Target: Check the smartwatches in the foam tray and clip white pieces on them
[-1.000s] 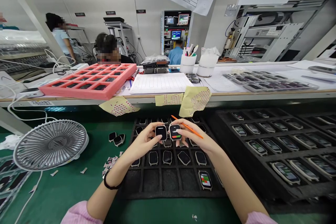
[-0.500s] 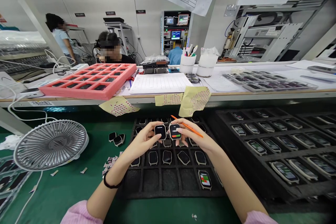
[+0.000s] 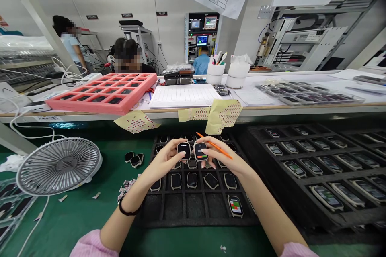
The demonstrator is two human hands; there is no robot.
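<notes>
My left hand (image 3: 167, 156) is closed around a smartwatch body (image 3: 183, 149) without a strap, its thumb on the dark screen, which shows a line of small white text. Close beside it, my right hand (image 3: 221, 154) grips a second smartwatch body (image 3: 199, 150), whose lit screen has a red and green bar low down. A thin orange stick (image 3: 217, 147), pen-like, also rests in my right hand, slanting across the fingers. Both watches are held above a black foam tray (image 3: 183, 221) with several watch bodies in its compartments. One watch (image 3: 235, 206) there shows red, green and white blocks.
A second black tray (image 3: 298, 186) of watches lies to the right. On the left are a grey fan (image 3: 60, 164), two loose watches (image 3: 136, 160) and small paper scraps (image 3: 126, 186). A pink foam tray (image 3: 120, 106) and white cups (image 3: 215, 73) stand on the shelf. People are beyond.
Both hands keep nearly the same place and grip. My right fingers and the orange stick have shifted very slightly. A person in the background has lowered the head.
</notes>
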